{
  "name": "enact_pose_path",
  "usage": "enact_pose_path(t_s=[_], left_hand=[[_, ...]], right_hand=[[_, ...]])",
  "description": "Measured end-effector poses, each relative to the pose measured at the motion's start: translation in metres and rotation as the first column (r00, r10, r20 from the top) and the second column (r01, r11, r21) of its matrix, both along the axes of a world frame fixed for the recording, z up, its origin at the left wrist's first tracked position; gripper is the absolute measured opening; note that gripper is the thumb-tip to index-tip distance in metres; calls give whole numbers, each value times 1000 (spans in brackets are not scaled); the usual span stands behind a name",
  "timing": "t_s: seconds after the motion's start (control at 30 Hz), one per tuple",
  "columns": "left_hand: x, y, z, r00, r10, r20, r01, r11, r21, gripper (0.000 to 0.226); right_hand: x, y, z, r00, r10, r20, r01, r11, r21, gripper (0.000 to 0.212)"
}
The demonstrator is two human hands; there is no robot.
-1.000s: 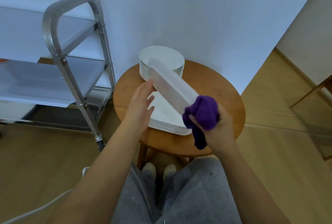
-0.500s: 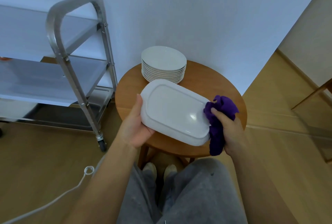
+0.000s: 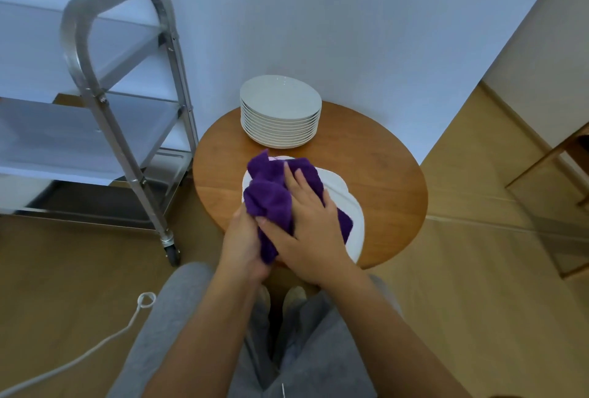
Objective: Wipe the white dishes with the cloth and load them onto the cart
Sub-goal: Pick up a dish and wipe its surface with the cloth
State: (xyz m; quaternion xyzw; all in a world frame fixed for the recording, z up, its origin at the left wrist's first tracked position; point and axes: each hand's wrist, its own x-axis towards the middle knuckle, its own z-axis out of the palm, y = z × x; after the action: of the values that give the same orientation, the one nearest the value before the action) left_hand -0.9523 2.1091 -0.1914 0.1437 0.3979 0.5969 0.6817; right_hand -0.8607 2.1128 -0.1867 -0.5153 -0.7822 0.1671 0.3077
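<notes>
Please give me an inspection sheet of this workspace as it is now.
Surface: round wooden table, bare wood on its right part.
Job's things: purple cloth spread over a white dish; stack of round plates at the table's back; metal cart to the left, no dishes seen on its visible shelves.
Clutter: nothing seen.
Hands: right hand presses flat on the cloth; left hand holds the dish's near edge, fingers hidden.
Cables: white cord on the floor.
Surroundings: white wall, wood floor.
</notes>
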Motion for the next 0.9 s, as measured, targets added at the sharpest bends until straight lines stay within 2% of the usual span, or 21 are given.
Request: enact_pose_path(t_s=[0.1,0.17,0.3,0.4,0.47,0.5,0.6,0.67,0.73,0.77,0.83,0.87,0.9], left_hand=[[-11,3,10,1000,-10,-1,10,1000,-8,46],[-20,6,16,999,9,-33,-6,997,81,52],[-22,5,19,997,-36,-66,48,979,198,59],[-15,1,19,995,-54,-86,72,972,225,56],[-7,-1,21,986,-52,-160,93,960,265,54],[-3,-2,23,977,-50,-205,109,952,286,52],[6,-3,30,939,-39,-340,153,936,317,49],[9,-5,33,864,-21,-504,221,914,341,43],[17,-12,36,747,-15,-665,351,858,375,41],[22,-17,37,696,-4,-718,421,812,404,41],[28,-21,38,587,11,-810,544,735,404,42],[27,-19,41,495,30,-868,602,709,368,54],[24,-15,45,361,55,-931,668,681,300,62]], right_hand=[[23,-7,-18,999,-1,-32,1,1000,19,50],[45,-6,-29,997,-52,-62,55,998,40,47],[67,-1,-35,951,-154,-269,134,987,-92,42],[63,4,-30,864,-273,-423,220,960,-171,29],[56,9,-23,767,-403,-500,325,915,-239,9],[52,11,-17,725,-447,-524,357,894,-270,7],[45,15,3,637,-510,-578,332,858,-391,25],[44,14,19,577,-538,-614,253,833,-492,28],[43,10,32,480,-535,-696,105,822,-560,30],[43,6,39,414,-526,-743,12,819,-574,40],[47,0,44,313,-517,-797,-124,810,-574,83],[51,-1,44,277,-521,-807,-171,800,-575,102],[54,-4,45,234,-530,-815,-226,786,-576,113]])
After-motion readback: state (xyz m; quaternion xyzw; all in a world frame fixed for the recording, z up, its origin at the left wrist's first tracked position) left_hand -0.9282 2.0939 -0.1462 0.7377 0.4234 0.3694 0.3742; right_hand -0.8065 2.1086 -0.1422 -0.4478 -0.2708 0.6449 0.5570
